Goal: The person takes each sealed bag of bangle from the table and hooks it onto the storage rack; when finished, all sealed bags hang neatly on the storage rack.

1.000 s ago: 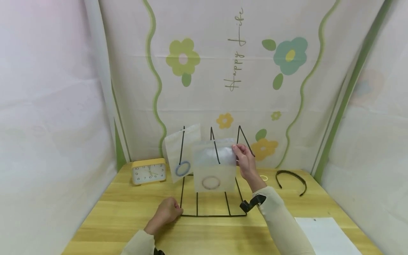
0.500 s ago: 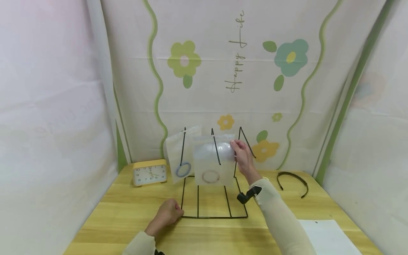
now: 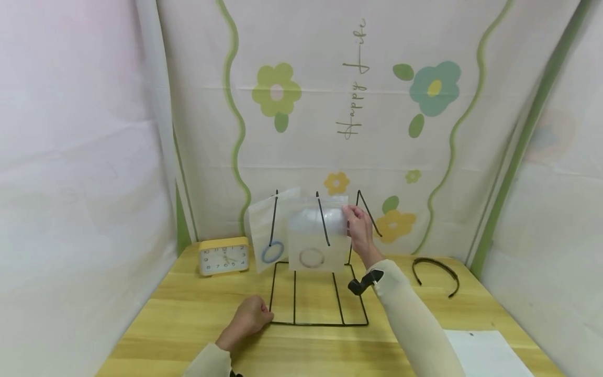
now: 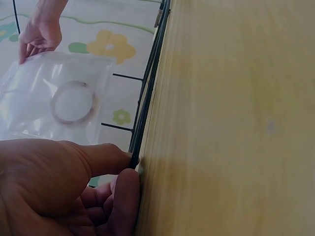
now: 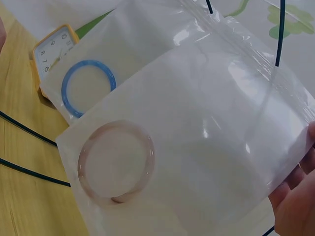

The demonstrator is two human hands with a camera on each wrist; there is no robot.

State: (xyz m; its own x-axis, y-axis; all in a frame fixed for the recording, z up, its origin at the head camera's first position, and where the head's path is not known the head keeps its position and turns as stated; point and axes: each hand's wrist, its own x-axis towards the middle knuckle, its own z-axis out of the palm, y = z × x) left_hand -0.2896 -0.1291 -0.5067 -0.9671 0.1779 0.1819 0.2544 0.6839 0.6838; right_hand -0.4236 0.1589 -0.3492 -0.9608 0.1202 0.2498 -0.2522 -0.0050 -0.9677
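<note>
My right hand [image 3: 360,228] pinches the upper right edge of a clear zip bag [image 3: 315,225] with a pinkish bangle [image 5: 116,162] inside. The rack's middle prong [image 3: 323,219] crosses in front of this bag; whether it passes through a hole in the bag is unclear. My left hand [image 3: 249,317] grips the front left corner of the black wire display rack [image 3: 320,324], with thumb and finger at the wire in the left wrist view. Left of the held bag, a second bag [image 3: 264,220] with a blue bangle [image 5: 88,88] hangs tilted at the left prong [image 3: 273,220].
A yellow-framed clock [image 3: 223,256] stands at the back left of the wooden table [image 3: 188,303]. A dark headband [image 3: 438,267] lies at the back right, with a white sheet [image 3: 485,351] nearer the front. The right prong [image 3: 369,212] rises behind my right hand.
My right hand has raised the pinkish bangle's bag slightly relative to the rack. A small yellow ring is now hidden by the right arm. My left hand keeps its place on the rack.
</note>
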